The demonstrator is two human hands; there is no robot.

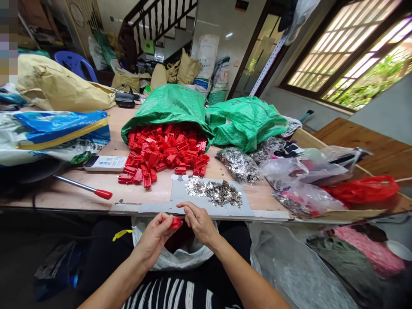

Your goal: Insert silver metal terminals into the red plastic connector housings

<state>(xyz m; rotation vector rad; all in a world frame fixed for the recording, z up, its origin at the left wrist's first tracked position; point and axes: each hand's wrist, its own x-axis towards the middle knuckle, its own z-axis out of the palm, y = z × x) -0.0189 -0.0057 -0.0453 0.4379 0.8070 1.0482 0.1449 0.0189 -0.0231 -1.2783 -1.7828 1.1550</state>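
My left hand (155,235) grips a small red plastic part (174,222) between thumb and fingers, just below the table's front edge. Beside it on the right is my right hand (200,224), its fingers curled and its forefinger bent toward the thumb. Anything in that pinch is too small or hidden to make out. Beneath both hands a white woven sack (189,256) lies open on my lap. Small shiny metal pieces (222,193) are spread on a grey sheet (180,198) right ahead. Behind them many more red plastic parts (164,148) spill from a green woven sack (170,101).
A second green sack (246,120) and a clear bag of metal pieces (240,164) lie to the right, near a red plastic bag (367,189). On the left are a red-tipped metal lever (103,194), a white box (106,163) and a blue-white sack (61,128).
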